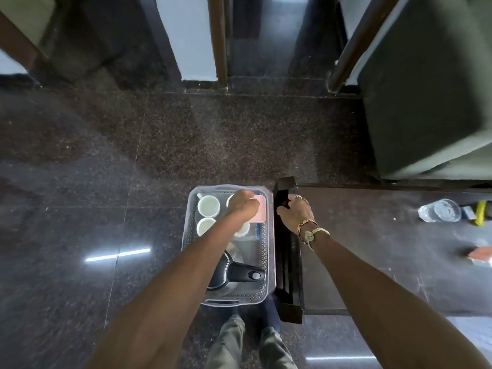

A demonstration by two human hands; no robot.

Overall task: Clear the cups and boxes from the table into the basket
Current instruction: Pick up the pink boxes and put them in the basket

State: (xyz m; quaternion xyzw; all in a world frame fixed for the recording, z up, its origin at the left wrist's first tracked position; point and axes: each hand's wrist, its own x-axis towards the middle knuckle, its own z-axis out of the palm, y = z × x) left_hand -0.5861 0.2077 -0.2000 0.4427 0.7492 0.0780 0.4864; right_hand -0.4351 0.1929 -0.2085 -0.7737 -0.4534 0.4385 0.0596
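Observation:
A clear perforated plastic basket stands on the dark floor left of the table. Inside it are white cups, one nearer me, and a black electric kettle. My left hand reaches into the basket's far right corner and holds a pink box. My right hand grips the dark wooden corner of the table. On the table's right part lie a clear glass, a yellow item and an orange-brown box.
A dark upholstered chair stands behind the table at the right. Wooden door frames rise at the far wall. My legs and feet are just below the basket. Polished granite floor spreads to the left.

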